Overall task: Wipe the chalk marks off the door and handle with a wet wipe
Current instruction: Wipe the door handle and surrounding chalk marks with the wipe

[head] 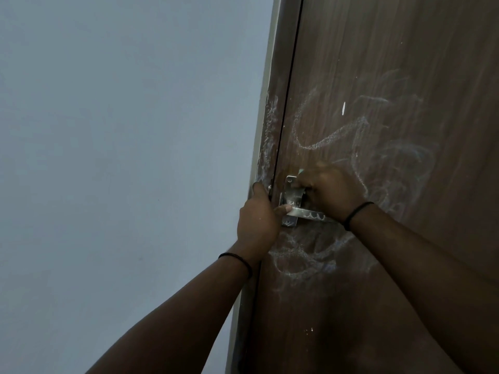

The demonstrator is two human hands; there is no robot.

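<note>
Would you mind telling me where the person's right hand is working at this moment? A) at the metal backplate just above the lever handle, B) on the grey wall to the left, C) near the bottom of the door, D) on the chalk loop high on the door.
A: the right hand is curled at the metal backplate just above the lever handle, with a bit of pale wet wipe showing above its fingers.

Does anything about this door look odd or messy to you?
Yes. White chalk scribbles cover the brown door above and below the metal handle, which carries chalk squiggles too, and smears run up the door frame. A small white fleck sits higher up; chip or chalk, I cannot tell.
</note>
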